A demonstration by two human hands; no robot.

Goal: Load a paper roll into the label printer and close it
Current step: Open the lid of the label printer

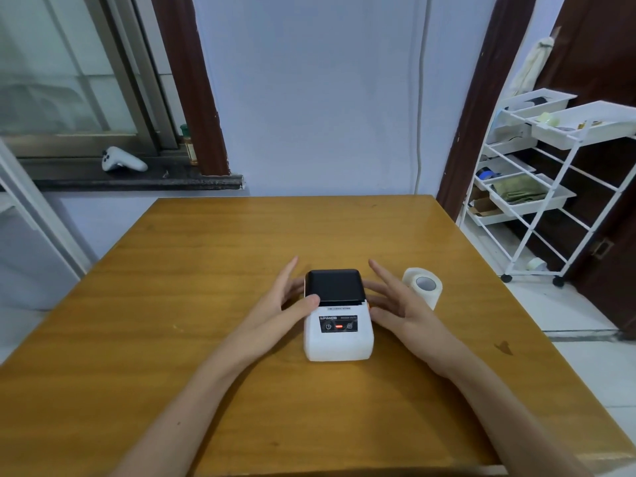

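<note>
Printer (338,316) sits mid-worktop (206,270), its black lid (334,285) down, so whether its paper bay holds anything you cannot tell. Your left hand (292,297) braces the case from nine o'clock, thumb on the lid's front edge; your right hand (395,301) flanks it at three o'clock, fingers spread, gripping nothing. That bracketing likely steadies the body so the lid can be popped. Your paper roll (423,287) waits on end at two o'clock, just beyond your right fingers, within easy reach.
</note>
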